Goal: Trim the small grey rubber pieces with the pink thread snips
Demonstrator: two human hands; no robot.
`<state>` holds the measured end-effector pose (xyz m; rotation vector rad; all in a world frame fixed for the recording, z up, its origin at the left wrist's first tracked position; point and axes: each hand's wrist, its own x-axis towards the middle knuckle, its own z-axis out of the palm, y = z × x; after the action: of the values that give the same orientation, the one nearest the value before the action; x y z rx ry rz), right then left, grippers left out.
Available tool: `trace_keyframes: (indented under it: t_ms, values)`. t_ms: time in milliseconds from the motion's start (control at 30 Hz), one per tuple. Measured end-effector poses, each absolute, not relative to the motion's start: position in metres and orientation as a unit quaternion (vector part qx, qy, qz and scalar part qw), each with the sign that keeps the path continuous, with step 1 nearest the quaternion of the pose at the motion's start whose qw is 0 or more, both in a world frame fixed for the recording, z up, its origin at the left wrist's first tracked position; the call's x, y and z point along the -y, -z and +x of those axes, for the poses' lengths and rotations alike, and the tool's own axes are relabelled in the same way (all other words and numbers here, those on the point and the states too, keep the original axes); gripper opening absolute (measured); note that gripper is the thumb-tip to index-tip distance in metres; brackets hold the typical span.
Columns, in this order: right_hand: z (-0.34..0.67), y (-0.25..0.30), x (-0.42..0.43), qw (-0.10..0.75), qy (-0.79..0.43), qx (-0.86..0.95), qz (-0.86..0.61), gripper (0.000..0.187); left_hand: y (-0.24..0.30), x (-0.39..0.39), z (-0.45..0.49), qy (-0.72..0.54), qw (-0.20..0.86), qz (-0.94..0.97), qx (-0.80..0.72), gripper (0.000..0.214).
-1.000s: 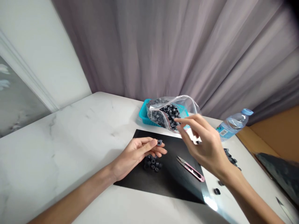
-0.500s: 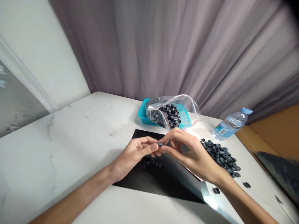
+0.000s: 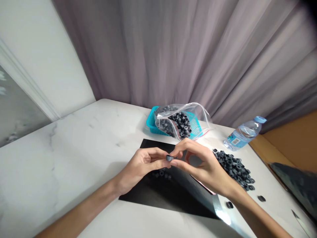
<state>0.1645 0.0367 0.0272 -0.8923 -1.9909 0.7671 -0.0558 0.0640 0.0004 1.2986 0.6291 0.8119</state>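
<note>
Between the fingertips of both hands is a small dark grey ring-shaped part [image 3: 169, 158], raised above a black mat [image 3: 173, 195]. My left hand [image 3: 145, 162] pinches it from the left with thumb and fingers. From the right, my right hand [image 3: 198, 158] grips it between thumb and index finger. Below my left hand, several similar small parts [image 3: 161, 174] lie on the mat, partly hidden by the fingers. A larger heap of black ring-shaped parts [image 3: 234, 168] rests on the table beyond my right wrist.
A turquoise basket [image 3: 151, 122] at the back holds an open clear zip bag [image 3: 198, 110] full of such parts. A water bottle [image 3: 245, 132] stands right of it. Two loose parts, one black part [image 3: 229, 205] and another [image 3: 261, 198], lie near my right forearm on the white table [image 3: 94, 138].
The small part has been turned between my fingers, so more of its curved side shows. My left fingers have shifted slightly; both hands stay over the mat.
</note>
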Motion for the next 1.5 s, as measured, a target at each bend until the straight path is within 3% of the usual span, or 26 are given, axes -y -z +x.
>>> trace_keyframes:
  t_ms: [600, 700, 833, 900, 1000, 1100, 1200, 1500]
  values:
    - [0.168, -0.023, -0.039, 0.411, -0.184, 0.825, -0.34, 0.014, 0.001, -0.065, -0.06, -0.326, 0.671, 0.609, -0.27, 0.04]
    - [0.174, -0.029, -0.046, 0.429, -0.08, 0.83, -0.348, 0.015, -0.003, -0.07, -0.066, -0.299, 0.605, 0.666, -0.317, 0.046]
    - [0.187, -0.042, -0.064, 0.437, 0.159, 0.756, -0.461, 0.02, -0.007, -0.086, -0.09, -0.212, 0.421, 0.779, -0.413, 0.037]
    - [0.187, -0.043, -0.065, 0.426, 0.207, 0.728, -0.496, 0.028, -0.005, -0.095, -0.103, -0.173, 0.411, 0.797, -0.408, 0.031]
    - [0.174, -0.034, -0.052, 0.419, 0.144, 0.777, -0.447, 0.031, 0.002, -0.106, -0.115, -0.139, 0.427, 0.803, -0.391, 0.034]
    - [0.153, -0.015, -0.034, 0.324, -0.021, 0.861, -0.392, 0.029, 0.009, -0.11, -0.114, -0.133, 0.427, 0.81, -0.379, 0.029]
    - [0.141, 0.006, -0.028, 0.249, -0.124, 0.848, -0.451, 0.029, 0.011, -0.109, -0.108, -0.139, 0.425, 0.814, -0.372, 0.024]
    - [0.144, 0.033, -0.052, 0.293, -0.377, 0.768, -0.427, 0.016, 0.001, -0.102, -0.103, -0.147, 0.441, 0.803, -0.373, 0.023]
